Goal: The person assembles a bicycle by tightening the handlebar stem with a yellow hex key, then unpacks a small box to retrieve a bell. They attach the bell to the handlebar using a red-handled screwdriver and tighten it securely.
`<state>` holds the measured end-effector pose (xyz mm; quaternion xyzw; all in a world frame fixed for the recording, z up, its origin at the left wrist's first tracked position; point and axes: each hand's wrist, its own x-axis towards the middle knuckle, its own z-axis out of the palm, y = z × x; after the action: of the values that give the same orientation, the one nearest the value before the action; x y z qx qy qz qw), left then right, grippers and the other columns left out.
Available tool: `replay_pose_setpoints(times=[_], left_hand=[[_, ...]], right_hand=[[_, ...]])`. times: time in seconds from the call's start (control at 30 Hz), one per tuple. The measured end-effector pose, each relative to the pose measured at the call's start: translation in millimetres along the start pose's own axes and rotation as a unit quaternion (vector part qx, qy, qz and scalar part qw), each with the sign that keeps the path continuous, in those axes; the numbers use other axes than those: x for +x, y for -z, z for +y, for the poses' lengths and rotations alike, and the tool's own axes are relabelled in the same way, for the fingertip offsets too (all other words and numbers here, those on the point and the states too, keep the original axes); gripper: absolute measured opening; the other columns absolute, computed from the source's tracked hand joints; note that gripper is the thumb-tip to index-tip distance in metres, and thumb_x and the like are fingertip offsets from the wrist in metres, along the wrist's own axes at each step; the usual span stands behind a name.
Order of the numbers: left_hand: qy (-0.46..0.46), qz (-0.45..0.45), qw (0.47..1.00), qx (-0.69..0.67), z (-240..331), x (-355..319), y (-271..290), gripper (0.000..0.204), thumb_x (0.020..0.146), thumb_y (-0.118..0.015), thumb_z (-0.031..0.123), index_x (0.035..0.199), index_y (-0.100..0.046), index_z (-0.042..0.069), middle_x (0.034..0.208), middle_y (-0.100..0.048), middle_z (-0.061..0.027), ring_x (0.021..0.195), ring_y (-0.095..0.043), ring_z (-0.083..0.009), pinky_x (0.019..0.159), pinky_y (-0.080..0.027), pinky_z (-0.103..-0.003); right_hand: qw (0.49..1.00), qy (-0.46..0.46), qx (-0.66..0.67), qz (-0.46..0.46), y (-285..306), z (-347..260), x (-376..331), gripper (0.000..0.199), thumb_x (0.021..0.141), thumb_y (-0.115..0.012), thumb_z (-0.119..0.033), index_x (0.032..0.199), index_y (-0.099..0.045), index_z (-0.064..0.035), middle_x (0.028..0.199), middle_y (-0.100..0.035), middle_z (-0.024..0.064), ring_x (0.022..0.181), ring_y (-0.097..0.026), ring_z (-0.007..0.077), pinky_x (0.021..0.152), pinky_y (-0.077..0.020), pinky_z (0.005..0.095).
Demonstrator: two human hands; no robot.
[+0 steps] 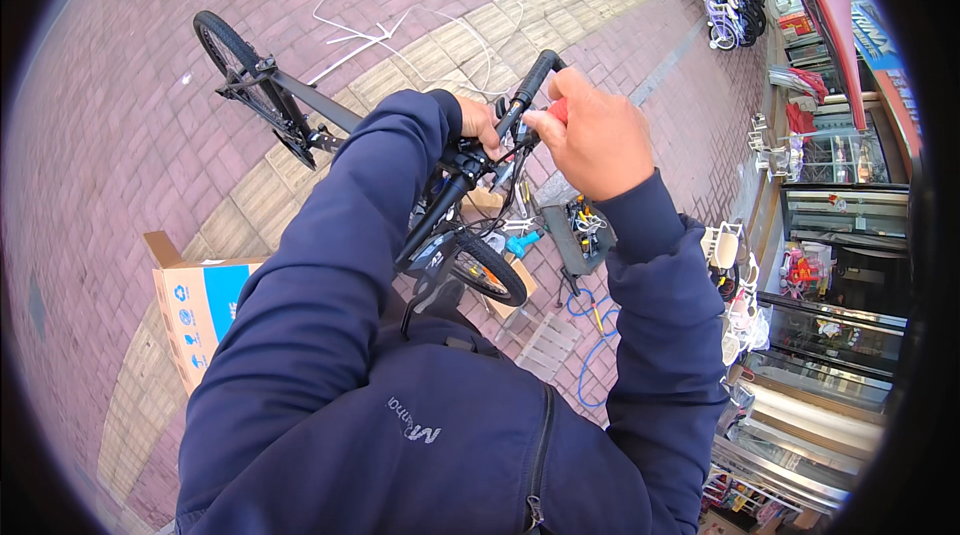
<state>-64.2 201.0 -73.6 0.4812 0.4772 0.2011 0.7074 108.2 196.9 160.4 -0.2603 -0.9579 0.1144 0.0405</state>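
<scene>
In front of me stands a black bicycle (320, 107), its rear wheel (232, 47) off to the far left and its front wheel (487, 270) near my legs. My left hand (478, 123) is closed on the handlebar (511, 119) near the stem; some of its fingers are hidden. Over the bar, just below the black rubber grip (537, 77), my right hand (602, 138) is closed around a small red-handled tool (559, 111). Most of that tool is covered by the fingers, and its tip cannot be made out. Black cables hang beside the bar.
A dark tray (577, 253) of tools lies on the paving, with a teal power tool (522, 243) beside it. A blue hose (592, 360) curls nearby. An open cardboard box (190, 310) stands left, white straps (378, 37) lie ahead, and parked bicycles (735, 5) line the far right.
</scene>
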Motion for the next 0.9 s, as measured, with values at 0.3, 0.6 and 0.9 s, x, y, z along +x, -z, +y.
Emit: replay_pose_setpoints(times=[0.3, 0.6, 0.9], left_hand=[[-0.033, 0.016, 0.998, -0.047, -15, 8, 1, 0.025, 0.078, -0.079, 0.022, 0.097, -0.074, 0.006, 0.079, -0.071, -0.0039, 0.062, -0.063, -0.0148, 0.062, -0.050, -0.032], [-0.063, -0.011, 0.997, -0.031, -32, 25, 7, 0.024, 0.078, -0.079, 0.022, 0.093, -0.072, 0.004, 0.077, -0.070, -0.0051, 0.060, -0.063, -0.0163, 0.063, -0.051, -0.032], [-0.052, -0.015, 0.998, -0.014, -30, 22, 9, 0.028, 0.076, -0.081, 0.024, 0.092, -0.069, 0.005, 0.077, -0.068, -0.0043, 0.062, -0.062, -0.0164, 0.062, -0.050, -0.033]], right_hand=[[0.996, -0.059, -0.070, 0.026, -7, -3, 4, 0.033, 0.089, -0.072, -0.035, 0.095, -0.059, -0.0049, 0.076, -0.071, 0.0154, 0.078, -0.070, 0.0395, 0.069, -0.0541, 0.0483], [0.999, -0.029, 0.026, 0.010, -13, -5, 6, 0.023, 0.091, -0.067, -0.023, 0.104, -0.058, -0.0056, 0.089, -0.070, 0.0192, 0.088, -0.069, 0.0412, 0.074, -0.0534, 0.0483], [0.998, -0.056, -0.012, -0.021, -7, -12, 2, 0.028, 0.090, -0.069, -0.023, 0.110, -0.058, -0.0074, 0.081, -0.069, 0.0155, 0.082, -0.069, 0.0390, 0.071, -0.0535, 0.0482]])
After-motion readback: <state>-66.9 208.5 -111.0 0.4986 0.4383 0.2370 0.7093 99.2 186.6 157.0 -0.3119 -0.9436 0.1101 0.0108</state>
